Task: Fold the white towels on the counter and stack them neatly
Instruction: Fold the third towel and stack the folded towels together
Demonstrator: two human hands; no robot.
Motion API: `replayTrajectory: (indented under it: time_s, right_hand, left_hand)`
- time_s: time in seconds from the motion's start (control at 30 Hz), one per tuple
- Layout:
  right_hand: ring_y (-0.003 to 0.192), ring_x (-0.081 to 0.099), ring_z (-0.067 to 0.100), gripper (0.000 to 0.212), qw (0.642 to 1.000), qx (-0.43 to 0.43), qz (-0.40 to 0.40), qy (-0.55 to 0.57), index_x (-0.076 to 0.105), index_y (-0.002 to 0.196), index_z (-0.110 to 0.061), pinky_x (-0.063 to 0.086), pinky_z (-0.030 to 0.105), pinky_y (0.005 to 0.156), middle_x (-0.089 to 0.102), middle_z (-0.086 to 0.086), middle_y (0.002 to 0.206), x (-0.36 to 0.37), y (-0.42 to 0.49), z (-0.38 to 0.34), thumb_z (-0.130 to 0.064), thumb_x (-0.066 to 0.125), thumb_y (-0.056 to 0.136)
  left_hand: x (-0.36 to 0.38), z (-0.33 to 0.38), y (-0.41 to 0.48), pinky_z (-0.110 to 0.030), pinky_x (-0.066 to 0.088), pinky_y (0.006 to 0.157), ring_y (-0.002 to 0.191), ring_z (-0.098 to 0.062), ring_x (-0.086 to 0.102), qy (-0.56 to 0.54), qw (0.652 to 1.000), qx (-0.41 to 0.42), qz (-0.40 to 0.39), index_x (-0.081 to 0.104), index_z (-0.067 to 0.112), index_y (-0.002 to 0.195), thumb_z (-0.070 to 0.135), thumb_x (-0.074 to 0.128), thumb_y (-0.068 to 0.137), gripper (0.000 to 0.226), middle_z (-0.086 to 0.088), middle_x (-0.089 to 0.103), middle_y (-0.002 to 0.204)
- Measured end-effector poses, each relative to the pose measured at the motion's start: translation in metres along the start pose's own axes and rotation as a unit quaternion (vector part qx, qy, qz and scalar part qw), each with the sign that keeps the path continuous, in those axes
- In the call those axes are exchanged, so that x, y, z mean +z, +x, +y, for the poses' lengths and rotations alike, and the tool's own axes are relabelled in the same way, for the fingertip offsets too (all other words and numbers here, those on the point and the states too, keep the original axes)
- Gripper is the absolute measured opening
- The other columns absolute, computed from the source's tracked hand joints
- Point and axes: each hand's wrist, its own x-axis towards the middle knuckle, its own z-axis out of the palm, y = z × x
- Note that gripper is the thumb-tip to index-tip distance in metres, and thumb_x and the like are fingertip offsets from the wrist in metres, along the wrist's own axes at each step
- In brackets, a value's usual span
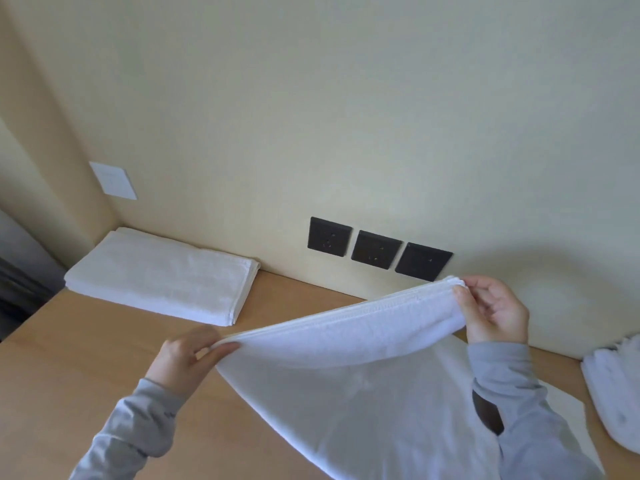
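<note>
the person is holding a white towel (346,344) lifted above the wooden counter (104,358), its hemmed top edge stretched between the two hands. the left hand (187,358) is pinching the near-left end of that edge, thumb and fingers closed on the cloth; the right hand (491,310) is clamping the far-right end, where the layers are bunching at the corner. the edge — the long axis of the piece — is running on a slant from lower left up to upper right, the right end sitting higher and closer to the wall (346,116). the rest of the cloth is hanging and draping toward the person, its lower part trailing onto the counter at the right.

the folded stack (162,275) is lying flat in the far-left corner, well apart from the held towel, and the left hand is the nearer one to it; open counter is lying between them, so nothing seems to be blocking a carry that way. an unfolded heap (613,386) is sitting at the right edge, just beside the draped cloth. three dark sockets (377,249) are sitting on the wall behind the lifted edge — clear of it.
</note>
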Motion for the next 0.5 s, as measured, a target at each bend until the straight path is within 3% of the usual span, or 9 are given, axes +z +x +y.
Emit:
replayTrajectory:
  time_s: [0.07,0.23,0.37,0.5]
  right_hand:
    - [0.066,0.062,-0.008,0.031,1.000,-0.008,0.026,0.012,0.059,0.082,-0.022,0.047,0.006,0.064,0.069,-0.024,0.069,-0.007,0.008,-0.010,0.008,0.057,0.086]
    - [0.065,0.061,-0.011,0.031,0.993,-0.048,0.101,0.048,0.058,0.081,-0.020,0.045,0.003,0.065,0.068,-0.027,0.066,-0.035,0.034,-0.050,0.010,0.056,0.085]
    - [0.062,0.059,-0.010,0.030,0.981,-0.096,0.148,0.082,0.058,0.080,-0.021,0.045,0.005,0.065,0.067,-0.026,0.063,-0.062,0.062,-0.101,0.009,0.055,0.087]
    - [0.056,0.055,-0.006,0.026,0.962,-0.142,0.198,0.121,0.057,0.080,-0.020,0.043,0.018,0.063,0.066,-0.022,0.058,-0.099,0.089,-0.160,0.005,0.055,0.088]
  left_hand:
    - [-0.010,0.017,0.024,-0.015,0.036,0.057,0.060,-0.008,0.046,0.003,0.999,0.046,0.017,0.060,0.006,0.061,0.074,0.041,0.079,0.073,0.001,0.055,0.060]
    - [-0.032,0.078,0.093,-0.020,0.032,0.054,0.057,-0.013,0.039,0.038,0.980,0.187,0.051,0.056,0.001,0.057,0.061,0.040,0.089,0.070,-0.003,0.046,0.055]
    - [-0.054,0.138,0.150,-0.028,0.031,0.052,0.056,-0.019,0.036,0.129,0.934,0.326,0.076,0.052,-0.003,0.056,0.048,0.030,0.098,0.070,-0.009,0.044,0.053]
    - [-0.080,0.206,0.203,-0.035,0.040,0.050,0.050,-0.030,0.048,0.153,0.886,0.421,0.120,0.060,-0.003,0.062,0.045,0.029,0.099,0.068,-0.011,0.050,0.058]
